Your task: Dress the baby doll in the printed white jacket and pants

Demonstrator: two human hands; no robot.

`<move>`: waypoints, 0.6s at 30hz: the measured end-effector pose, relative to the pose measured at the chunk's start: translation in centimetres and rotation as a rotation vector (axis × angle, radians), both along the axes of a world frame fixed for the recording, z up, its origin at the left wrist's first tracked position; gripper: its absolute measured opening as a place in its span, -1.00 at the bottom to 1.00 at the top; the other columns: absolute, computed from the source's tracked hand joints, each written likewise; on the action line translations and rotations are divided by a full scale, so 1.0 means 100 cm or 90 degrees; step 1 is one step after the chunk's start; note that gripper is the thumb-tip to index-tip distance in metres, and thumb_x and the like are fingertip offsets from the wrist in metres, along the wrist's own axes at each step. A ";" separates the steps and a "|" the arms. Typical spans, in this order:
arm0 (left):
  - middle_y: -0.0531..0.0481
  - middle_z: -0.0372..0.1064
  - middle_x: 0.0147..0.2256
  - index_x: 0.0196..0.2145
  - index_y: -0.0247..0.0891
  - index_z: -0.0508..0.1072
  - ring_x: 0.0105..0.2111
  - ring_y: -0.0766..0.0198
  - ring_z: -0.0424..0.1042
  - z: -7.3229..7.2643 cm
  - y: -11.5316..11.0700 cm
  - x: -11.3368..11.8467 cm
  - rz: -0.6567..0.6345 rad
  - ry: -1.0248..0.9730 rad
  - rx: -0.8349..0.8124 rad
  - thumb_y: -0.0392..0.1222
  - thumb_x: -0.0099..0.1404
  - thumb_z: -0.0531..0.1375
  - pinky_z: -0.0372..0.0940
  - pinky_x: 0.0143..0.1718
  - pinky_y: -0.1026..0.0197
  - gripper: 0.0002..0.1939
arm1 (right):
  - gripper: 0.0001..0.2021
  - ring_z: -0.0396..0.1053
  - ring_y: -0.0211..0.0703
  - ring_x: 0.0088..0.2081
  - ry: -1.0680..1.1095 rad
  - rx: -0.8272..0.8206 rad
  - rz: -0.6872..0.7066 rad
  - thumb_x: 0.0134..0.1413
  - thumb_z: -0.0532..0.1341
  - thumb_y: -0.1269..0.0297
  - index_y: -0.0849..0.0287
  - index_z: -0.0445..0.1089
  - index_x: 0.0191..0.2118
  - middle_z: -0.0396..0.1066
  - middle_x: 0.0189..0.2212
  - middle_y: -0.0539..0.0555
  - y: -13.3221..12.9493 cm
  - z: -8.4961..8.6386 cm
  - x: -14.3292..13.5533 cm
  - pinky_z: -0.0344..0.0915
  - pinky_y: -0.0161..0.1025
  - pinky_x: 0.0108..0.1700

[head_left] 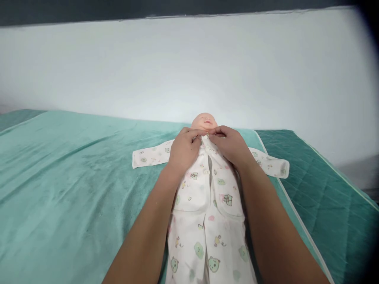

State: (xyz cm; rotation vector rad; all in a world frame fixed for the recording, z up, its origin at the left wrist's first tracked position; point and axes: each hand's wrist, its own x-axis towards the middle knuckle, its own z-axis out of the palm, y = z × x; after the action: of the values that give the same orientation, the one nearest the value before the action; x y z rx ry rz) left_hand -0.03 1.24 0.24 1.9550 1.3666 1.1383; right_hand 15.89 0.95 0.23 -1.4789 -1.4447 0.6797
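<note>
A baby doll (204, 121) lies on its back, its head toward the wall. It wears a white printed baby jacket (192, 189) with sleeves spread to both sides, and matching trousers (189, 244). My left hand (186, 146) and my right hand (229, 144) meet at the jacket's neckline, fingers pinching its two front edges close to a small button near the collar. Lower down, another button (206, 172) shows on the left front edge, and the front parts below it. The doll's own hands are not visible.
A light green blanket (74, 189) with soft folds lies under the doll. To the right is a darker green quilted mattress cover (319, 197). Behind the bed stands a white wall (177, 71) with a dark band along the top.
</note>
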 end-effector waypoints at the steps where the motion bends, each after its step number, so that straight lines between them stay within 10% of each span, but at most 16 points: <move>1: -0.01 0.41 -0.11 -0.15 -0.06 0.58 -0.21 0.23 0.43 0.000 0.000 0.000 0.001 0.000 0.001 -0.30 0.32 0.06 0.31 -0.10 0.15 -0.67 | -0.77 0.37 -0.09 -0.26 -0.001 -0.006 -0.003 -0.05 0.23 0.19 0.14 0.50 -0.26 0.51 -0.27 0.08 0.001 0.000 0.000 0.23 -0.14 -0.18; 18: -0.01 0.41 -0.13 -0.17 -0.07 0.61 -0.17 0.22 0.43 -0.001 0.000 0.000 -0.008 0.002 0.025 -0.39 0.29 0.01 0.31 -0.10 0.16 -0.59 | -0.82 0.34 -0.17 -0.33 0.009 -0.035 -0.050 -0.08 0.26 0.18 0.16 0.48 -0.36 0.50 -0.40 0.01 0.008 -0.004 -0.001 0.20 -0.24 -0.28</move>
State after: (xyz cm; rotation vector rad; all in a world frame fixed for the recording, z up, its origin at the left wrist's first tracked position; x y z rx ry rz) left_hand -0.04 1.21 0.09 1.9911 1.3418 1.1641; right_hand 15.75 1.78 -0.16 -1.5611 -1.3591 0.6851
